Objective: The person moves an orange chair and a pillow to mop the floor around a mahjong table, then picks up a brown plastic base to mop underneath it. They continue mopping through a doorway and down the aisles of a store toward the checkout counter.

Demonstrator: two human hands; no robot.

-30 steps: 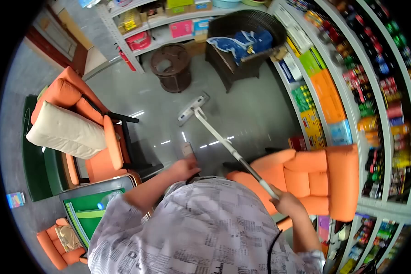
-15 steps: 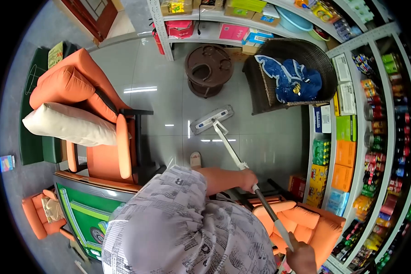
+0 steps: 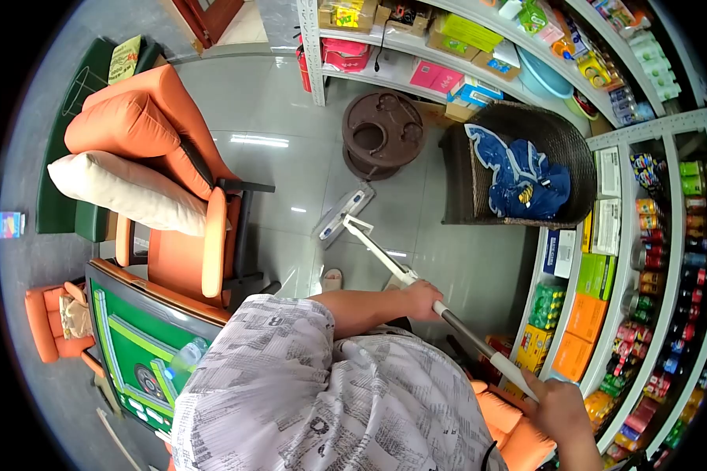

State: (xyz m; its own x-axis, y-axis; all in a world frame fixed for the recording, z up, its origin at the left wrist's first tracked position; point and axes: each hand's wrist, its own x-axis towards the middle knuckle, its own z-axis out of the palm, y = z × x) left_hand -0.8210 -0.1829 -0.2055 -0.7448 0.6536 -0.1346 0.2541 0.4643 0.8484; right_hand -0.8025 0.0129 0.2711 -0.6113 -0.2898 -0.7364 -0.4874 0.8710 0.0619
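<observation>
A flat mop (image 3: 381, 255) slants across the view, its white and grey pole running down to the right. My left hand (image 3: 423, 301) is closed around the middle of the pole, just above a white joint. Near the pole's upper end, my right hand (image 3: 556, 404) is wrapped round the white grip. The flat mop head (image 3: 346, 216) lies on the grey tiled floor, tilted diagonally, close to a round brown stool-like stand (image 3: 383, 133). A light slipper (image 3: 332, 279) on my foot shows below the mop head.
An orange armchair (image 3: 184, 263) with cushions stands left, beside a green-topped mahjong table (image 3: 126, 330) with a bottle on it. A dark wicker chair (image 3: 467, 188) holding blue cloth is at right. Stocked shelves (image 3: 628, 259) line the right and back.
The mop head has shifted left and turned steeper, now nearer the brown stand. My right hand has moved right and up with the grip. The whole view has shifted somewhat.
</observation>
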